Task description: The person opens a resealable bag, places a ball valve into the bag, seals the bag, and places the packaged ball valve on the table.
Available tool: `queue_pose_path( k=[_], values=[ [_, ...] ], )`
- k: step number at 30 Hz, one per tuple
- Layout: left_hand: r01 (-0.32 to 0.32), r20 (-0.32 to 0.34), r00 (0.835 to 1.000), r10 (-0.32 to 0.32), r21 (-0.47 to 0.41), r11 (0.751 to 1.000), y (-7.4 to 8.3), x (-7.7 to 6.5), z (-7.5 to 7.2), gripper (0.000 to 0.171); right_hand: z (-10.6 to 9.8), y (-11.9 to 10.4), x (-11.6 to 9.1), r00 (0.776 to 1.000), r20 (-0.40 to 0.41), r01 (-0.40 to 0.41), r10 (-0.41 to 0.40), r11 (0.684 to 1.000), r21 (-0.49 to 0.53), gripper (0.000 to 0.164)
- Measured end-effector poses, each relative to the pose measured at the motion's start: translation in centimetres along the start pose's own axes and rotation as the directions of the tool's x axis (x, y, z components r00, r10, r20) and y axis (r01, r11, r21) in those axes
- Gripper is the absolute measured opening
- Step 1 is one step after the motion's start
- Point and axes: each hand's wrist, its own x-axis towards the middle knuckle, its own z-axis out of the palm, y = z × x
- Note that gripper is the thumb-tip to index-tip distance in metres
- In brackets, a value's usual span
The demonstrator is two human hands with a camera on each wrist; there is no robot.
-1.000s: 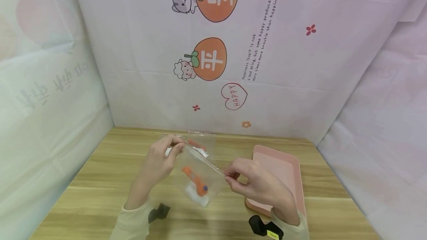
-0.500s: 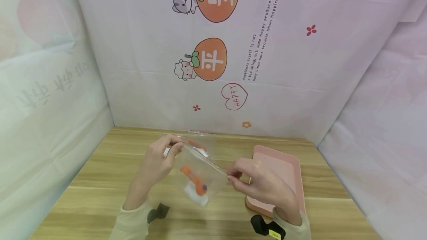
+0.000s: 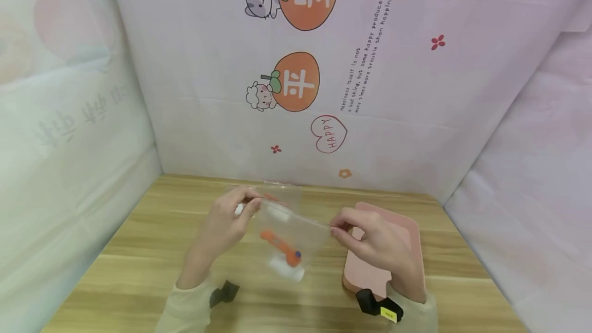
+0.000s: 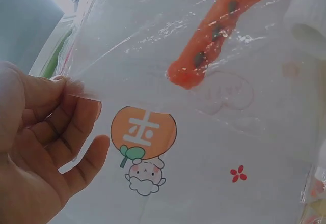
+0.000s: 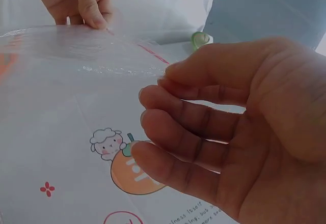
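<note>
A clear zip bag (image 3: pixel 314 238) hangs between the two hands. Inside it are an orange strip-shaped item (image 3: pixel 281 248) with a blue dot at one end and a white roll (image 3: pixel 289 270). My left hand (image 3: pixel 231 220) pinches the bag's top left corner between thumb and fingers. At the top right corner, my right hand (image 3: pixel 370 238) pinches the zip edge. In the left wrist view the orange item (image 4: pixel 209 35) shows several dark spots, and the roll (image 4: pixel 305 25) has a hollow end. The right wrist view shows the red zip line (image 5: pixel 153 53) running between both hands.
Behind the held bag, another clear bag (image 3: pixel 291 192) with orange and white contents lies on the wooden table (image 3: pixel 139 251). A pink tray (image 3: pixel 413 251) stands at the right, partly under the right hand. A printed cloth wall (image 3: pixel 208 132) closes off the back.
My right hand has moved right and slightly up, so the bag's top edge is stretched wider and more level. The bag's contents have shifted right. My left hand has moved slightly right.
</note>
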Motion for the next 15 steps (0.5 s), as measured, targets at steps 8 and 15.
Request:
queue_pose_path(
  k=[8, 15],
  values=[
    [-0.022, 0.088, 0.996, 0.025, -0.033, 0.999, 0.0, -0.6, 1.0, 0.009, -0.5, 1.4, -0.6, 0.999, 0.000, -0.037, 0.037, 0.997, 0.067, 0.021],
    [-0.008, 0.199, 0.980, 0.016, -0.037, 0.999, -0.7, -1.2, 2.5, 0.005, -1.2, 3.1, -1.1, 0.977, 0.142, -0.151, 0.161, 0.985, -0.078, 0.011]
  ],
)
